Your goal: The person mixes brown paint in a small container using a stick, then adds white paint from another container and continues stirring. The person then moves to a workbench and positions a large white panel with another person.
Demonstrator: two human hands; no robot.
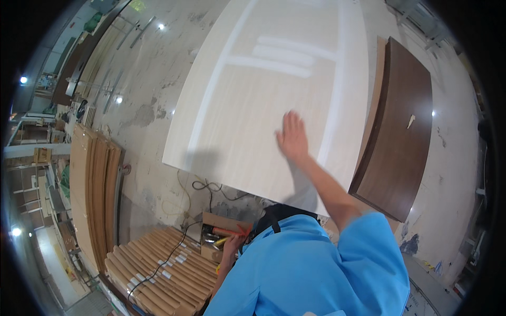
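Pressing flat, fingers spread and grasping nothing, the right hand (292, 138) rests on the large pale wood-grain panel (253, 95); left hand (232, 247) reaches low, its hold unclear.

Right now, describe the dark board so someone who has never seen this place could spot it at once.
Start at the big pale panel where the right hand lies flat. Just past its right edge lies the dark board, on a tan sheet over the stained concrete floor. It is the only dark brown piece here, with a small pale scrap on its face, unlike the light tan strips stacked at lower left.
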